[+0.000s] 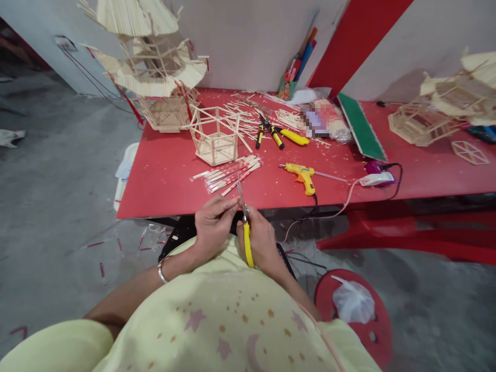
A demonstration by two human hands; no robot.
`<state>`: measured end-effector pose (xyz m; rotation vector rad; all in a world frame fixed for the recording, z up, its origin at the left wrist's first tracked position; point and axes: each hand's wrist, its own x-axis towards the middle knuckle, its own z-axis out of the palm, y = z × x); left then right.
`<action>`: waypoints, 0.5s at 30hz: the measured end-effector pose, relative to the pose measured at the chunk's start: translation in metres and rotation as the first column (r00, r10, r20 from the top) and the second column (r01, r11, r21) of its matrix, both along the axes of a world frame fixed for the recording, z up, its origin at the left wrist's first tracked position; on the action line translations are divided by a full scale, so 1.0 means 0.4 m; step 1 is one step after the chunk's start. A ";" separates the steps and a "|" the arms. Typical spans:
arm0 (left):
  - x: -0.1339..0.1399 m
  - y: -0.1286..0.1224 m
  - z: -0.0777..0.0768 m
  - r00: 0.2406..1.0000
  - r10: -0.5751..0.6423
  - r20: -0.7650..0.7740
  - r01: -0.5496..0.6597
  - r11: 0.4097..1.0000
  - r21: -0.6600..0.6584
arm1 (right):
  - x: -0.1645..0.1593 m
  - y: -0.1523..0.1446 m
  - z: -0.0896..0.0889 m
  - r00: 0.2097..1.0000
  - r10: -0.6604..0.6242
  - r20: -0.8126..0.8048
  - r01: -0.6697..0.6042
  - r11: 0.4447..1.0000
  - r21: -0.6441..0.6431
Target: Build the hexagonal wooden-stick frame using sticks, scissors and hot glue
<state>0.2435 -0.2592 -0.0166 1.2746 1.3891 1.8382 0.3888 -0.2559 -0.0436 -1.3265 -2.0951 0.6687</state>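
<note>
Head view: I observe the right hand point(261, 238) with fingers closed around the yellow-handled scissors point(247, 240), at the near edge of the red table point(166, 188). The left hand point(215, 219) has thumb and fingers pinched together beside the blades; whether they grip anything, I cannot tell. Beyond lie chopsticks point(232, 174), some in clear sleeves with red print, unreadable to me. Right of these, a yellow glue gun point(305, 174) bears small, illegible markings.
</note>
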 end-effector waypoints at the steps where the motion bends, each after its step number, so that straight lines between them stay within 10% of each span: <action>1: 0.000 -0.001 0.005 1.000 0.006 -0.013 -0.006 1.000 0.010 | -0.002 0.002 0.005 1.000 -0.004 0.009 0.004 1.000 0.012; 15: -0.036 0.023 -0.012 0.987 0.075 0.143 -0.048 0.982 -0.184 | -0.018 0.032 0.006 0.994 -0.051 -0.092 0.046 0.997 -0.058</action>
